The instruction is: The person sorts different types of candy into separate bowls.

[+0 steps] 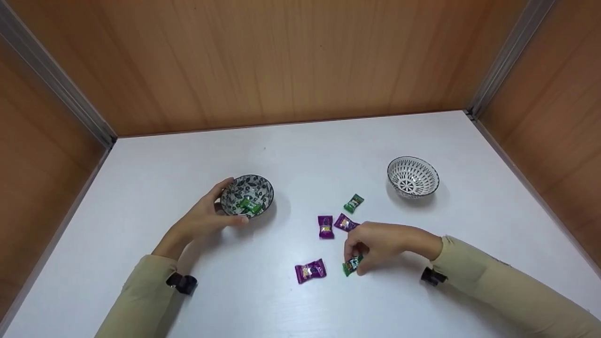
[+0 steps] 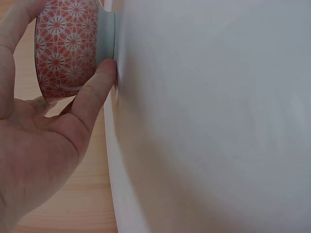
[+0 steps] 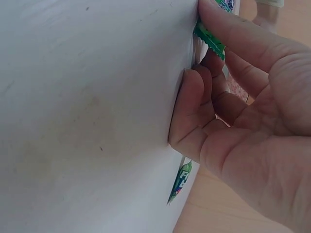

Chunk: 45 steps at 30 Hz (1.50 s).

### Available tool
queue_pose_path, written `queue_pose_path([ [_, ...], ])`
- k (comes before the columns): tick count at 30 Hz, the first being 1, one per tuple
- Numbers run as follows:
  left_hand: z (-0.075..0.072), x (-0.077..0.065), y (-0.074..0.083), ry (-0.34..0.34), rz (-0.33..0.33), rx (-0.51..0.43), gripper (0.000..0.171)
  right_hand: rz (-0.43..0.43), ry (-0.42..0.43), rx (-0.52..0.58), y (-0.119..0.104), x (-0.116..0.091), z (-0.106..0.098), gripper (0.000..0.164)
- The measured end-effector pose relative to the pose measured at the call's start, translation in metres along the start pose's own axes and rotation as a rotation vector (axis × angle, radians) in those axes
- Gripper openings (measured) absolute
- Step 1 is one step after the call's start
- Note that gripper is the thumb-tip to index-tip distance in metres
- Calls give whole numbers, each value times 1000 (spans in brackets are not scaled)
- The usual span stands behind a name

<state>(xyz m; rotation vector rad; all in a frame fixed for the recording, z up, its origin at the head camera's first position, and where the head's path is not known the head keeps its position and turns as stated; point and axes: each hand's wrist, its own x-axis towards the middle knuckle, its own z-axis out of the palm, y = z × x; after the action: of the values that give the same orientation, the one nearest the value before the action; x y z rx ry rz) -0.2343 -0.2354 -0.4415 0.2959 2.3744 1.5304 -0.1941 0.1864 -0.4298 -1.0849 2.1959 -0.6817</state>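
My left hand (image 1: pixel 206 216) holds a small bowl (image 1: pixel 247 184) on the left of the table, fingers at the far side and thumb at the near side. Inside, the bowl has a dark leafy pattern, and green wrapped candy (image 1: pixel 250 205) lies in it. The left wrist view shows the bowl's (image 2: pixel 68 46) red flowered outside and pale foot. On the right, my right hand (image 1: pixel 378 244) pinches a green wrapped candy (image 1: pixel 352 265) between thumb and fingers, low over the table. In the right wrist view the candy's (image 3: pixel 210 40) crimped end sticks out beneath the thumb.
A purple candy (image 1: pixel 346 222) lies just beyond the right hand, with another purple candy (image 1: pixel 325 227) beside it. A third purple candy (image 1: pixel 310 271) lies nearer, and a green candy (image 1: pixel 353 203) farther back. At the right stands a black-and-white bowl (image 1: pixel 413 176). Wooden panels (image 1: pixel 291 61) enclose the table.
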Motion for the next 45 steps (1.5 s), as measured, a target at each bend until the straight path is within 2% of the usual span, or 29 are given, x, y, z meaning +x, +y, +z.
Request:
queue_pose_path([
  [10, 0, 1, -2, 1, 16, -14, 115, -31, -20, 20, 1, 0, -3, 13],
  [16, 0, 1, -1, -4, 12, -22, 115, -87, -30, 32, 1, -1, -6, 10],
  [24, -1, 2, -1, -15, 8, -45, 114, -110, -13, 19, -13, 2, -19, 13],
  [36, 0, 0, -2, -14, 2, -39, 116, -120, 69, 23, -40, 22, -38, 17],
  [45, 0, 0, 0, -14, 10, -35, 115, -99, 116, 55, -50, 52, -50, 18],
])
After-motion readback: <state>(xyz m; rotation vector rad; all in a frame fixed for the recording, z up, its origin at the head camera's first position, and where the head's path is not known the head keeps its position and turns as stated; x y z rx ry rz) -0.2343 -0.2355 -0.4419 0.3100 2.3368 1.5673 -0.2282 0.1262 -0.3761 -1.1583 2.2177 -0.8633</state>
